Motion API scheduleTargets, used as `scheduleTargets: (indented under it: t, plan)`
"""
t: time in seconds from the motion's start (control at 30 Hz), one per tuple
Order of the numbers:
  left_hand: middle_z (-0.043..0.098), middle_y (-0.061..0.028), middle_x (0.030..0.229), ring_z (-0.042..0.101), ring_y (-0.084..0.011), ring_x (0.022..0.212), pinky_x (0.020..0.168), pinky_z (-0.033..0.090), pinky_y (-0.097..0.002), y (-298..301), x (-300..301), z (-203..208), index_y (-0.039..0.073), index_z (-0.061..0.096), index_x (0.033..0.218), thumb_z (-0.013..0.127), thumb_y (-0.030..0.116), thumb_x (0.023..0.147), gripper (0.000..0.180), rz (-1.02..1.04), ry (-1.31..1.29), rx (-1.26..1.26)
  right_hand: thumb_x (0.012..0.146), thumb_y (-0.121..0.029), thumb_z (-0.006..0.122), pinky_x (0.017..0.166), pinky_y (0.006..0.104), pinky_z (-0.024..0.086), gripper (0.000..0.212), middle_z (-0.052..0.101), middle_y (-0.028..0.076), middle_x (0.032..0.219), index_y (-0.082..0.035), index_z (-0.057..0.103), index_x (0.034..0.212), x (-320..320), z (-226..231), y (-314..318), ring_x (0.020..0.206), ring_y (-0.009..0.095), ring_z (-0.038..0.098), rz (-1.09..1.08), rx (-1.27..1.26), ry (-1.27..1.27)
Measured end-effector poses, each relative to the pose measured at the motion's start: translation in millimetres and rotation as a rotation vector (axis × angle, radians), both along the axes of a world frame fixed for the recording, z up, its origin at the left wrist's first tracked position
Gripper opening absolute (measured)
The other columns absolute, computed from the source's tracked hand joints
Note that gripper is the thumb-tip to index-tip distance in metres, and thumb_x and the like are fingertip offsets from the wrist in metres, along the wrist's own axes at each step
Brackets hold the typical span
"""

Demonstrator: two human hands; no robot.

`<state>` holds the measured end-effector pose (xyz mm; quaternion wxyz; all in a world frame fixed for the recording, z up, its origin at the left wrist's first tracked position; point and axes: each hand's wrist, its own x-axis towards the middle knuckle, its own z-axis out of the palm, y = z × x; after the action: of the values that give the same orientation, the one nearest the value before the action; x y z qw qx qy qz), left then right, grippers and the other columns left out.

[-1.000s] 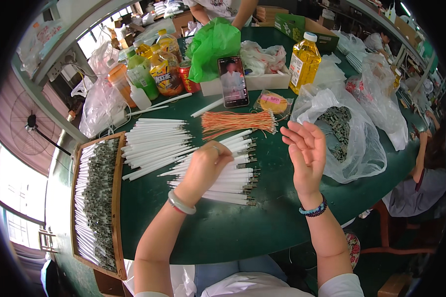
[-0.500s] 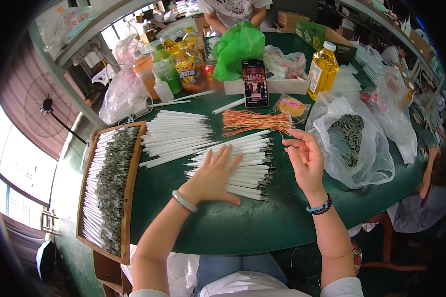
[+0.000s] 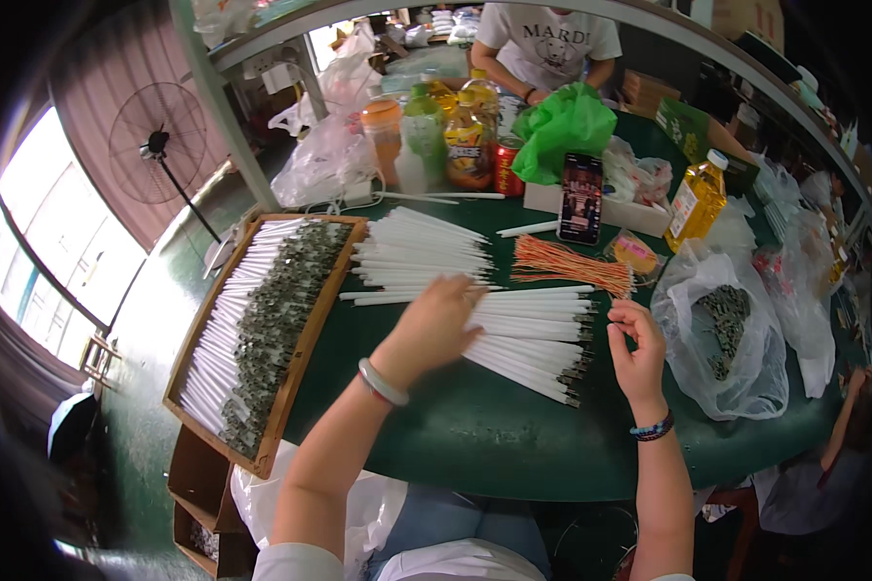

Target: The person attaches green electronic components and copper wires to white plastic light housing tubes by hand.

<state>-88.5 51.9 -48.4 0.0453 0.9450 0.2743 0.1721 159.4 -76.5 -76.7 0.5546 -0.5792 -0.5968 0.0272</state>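
Mid-frame, the left hand is overlapping white rods, likely light, stiff, best gripped mid-length. Centre-right, the right hand is hovering; I cannot tell either hand's grip.

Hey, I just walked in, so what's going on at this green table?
A person is working with bare hands over white tubes with metal tips, fanned out on the green table. The left hand, slightly blurred, is at their left ends. The right hand is near the end of an orange wire bundle; whether it pinches a wire is unclear. A wooden tray of similar tubes sits left, a plastic bag of small parts right.
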Motion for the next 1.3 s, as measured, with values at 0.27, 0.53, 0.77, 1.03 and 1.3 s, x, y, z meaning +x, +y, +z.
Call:
scheduleTargets:
  t: [0.27, 0.53, 0.77, 1.03, 1.3]
  plan:
    - [0.059, -0.0138, 0.072, 0.057, -0.0304, 0.072, 0.065, 0.046, -0.0383, 18.0, -56.8, -33.9, 0.003, 0.057, 0.069, 0.048, 0.001, 0.066, 0.01, 0.493, -0.312, -0.012, 0.074, -0.006, 0.056, 0.075, 0.0353, 0.044, 0.015, 0.056, 0.014, 0.088, -0.001, 0.055, 0.087, -91.0, 20.3, 73.7, 0.085, 0.03, 0.054, 0.35, -0.099, -0.296]
    - [0.059, -0.0135, 0.072, 0.058, -0.0303, 0.068, 0.061, 0.046, -0.0388, 18.7, -71.9, -49.5, 0.006, 0.058, 0.066, 0.049, 0.007, 0.068, 0.009, 0.577, -0.224, -0.169, 0.059, -0.013, 0.067, 0.08, 0.0339, 0.046, 0.035, 0.053, 0.014, 0.092, 0.001, 0.054, 0.088, -168.2, -20.7, 193.0, 0.091, 0.029, 0.051, 0.325, -0.245, -0.851]
    - [0.059, -0.012, 0.07, 0.058, -0.0308, 0.068, 0.061, 0.047, -0.0393, 22.4, -69.9, -57.4, 0.006, 0.056, 0.066, 0.048, 0.005, 0.067, 0.008, 0.54, -0.177, -0.145, 0.067, -0.015, 0.064, 0.076, 0.0334, 0.048, 0.032, 0.054, 0.015, 0.095, 0.003, 0.053, 0.091, -193.0, -26.5, 205.8, 0.094, 0.027, 0.052, 0.233, -0.39, -0.96]
    - [0.059, -0.0119, 0.072, 0.058, -0.0305, 0.071, 0.063, 0.047, -0.0397, 19.1, -69.9, -59.9, 0.006, 0.055, 0.067, 0.048, 0.005, 0.068, 0.008, 0.539, -0.198, -0.147, 0.073, -0.01, 0.054, 0.074, 0.0328, 0.049, 0.015, 0.057, 0.015, 0.094, 0.0, 0.06, 0.082, -197.9, -28.4, 208.2, 0.091, 0.027, 0.055, 0.216, -0.451, -0.97]
    - [0.059, -0.0123, 0.072, 0.058, -0.0303, 0.071, 0.063, 0.047, -0.0393, 19.3, -69.3, -62.3, 0.006, 0.056, 0.067, 0.048, 0.006, 0.068, 0.008, 0.54, -0.199, -0.167, 0.075, -0.007, 0.049, 0.067, 0.0337, 0.049, 0.009, 0.06, 0.009, 0.075, -0.003, 0.053, 0.082, -193.5, -33.9, 207.0, 0.076, 0.025, 0.06, 0.199, -0.177, -0.945]
